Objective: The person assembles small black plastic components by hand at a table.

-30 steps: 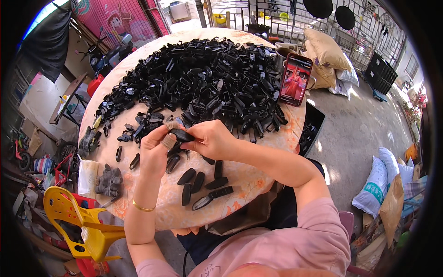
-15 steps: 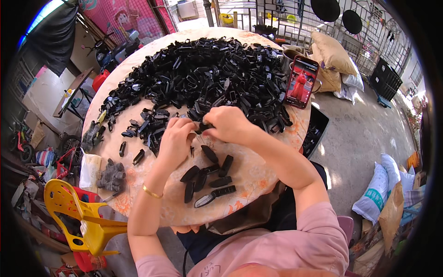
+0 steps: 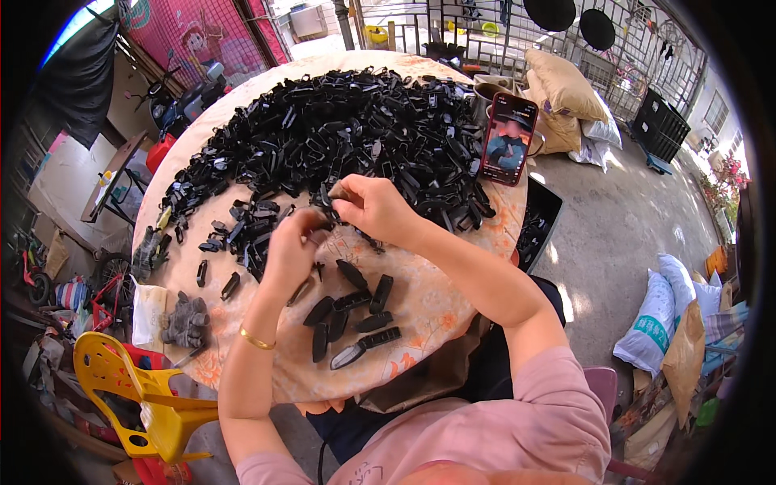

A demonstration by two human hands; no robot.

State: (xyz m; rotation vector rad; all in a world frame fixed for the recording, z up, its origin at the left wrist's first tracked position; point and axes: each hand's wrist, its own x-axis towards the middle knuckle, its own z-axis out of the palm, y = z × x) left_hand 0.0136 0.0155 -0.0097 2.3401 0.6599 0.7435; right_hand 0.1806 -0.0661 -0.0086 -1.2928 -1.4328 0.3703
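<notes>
My left hand (image 3: 293, 246) is over the near edge of a big heap of small black plastic pieces (image 3: 323, 129), its fingers curled and partly blurred; what they hold is hidden. Close against it, my right hand (image 3: 372, 208) pinches a small black plastic piece (image 3: 332, 212), mostly covered by the fingers. Nearer to me, several longer black pieces (image 3: 351, 275) lie in a loose group on the flowered tablecloth (image 3: 436, 311). One of them (image 3: 365, 347) has a pale, shiny end. Another dark piece (image 3: 301, 291) lies just below my left hand.
A phone (image 3: 509, 139) showing a video stands upright at the table's right. Dark grey gloves (image 3: 186, 321) and a white bag (image 3: 148, 314) lie at the left edge. A yellow chair (image 3: 174, 408) is at the left; a black crate (image 3: 540, 226) stands beside the table's right side.
The whole view has shifted slightly. My left fingers have curled and turned, and my right hand's grip has shifted at the heap's edge. The phone's picture is different.
</notes>
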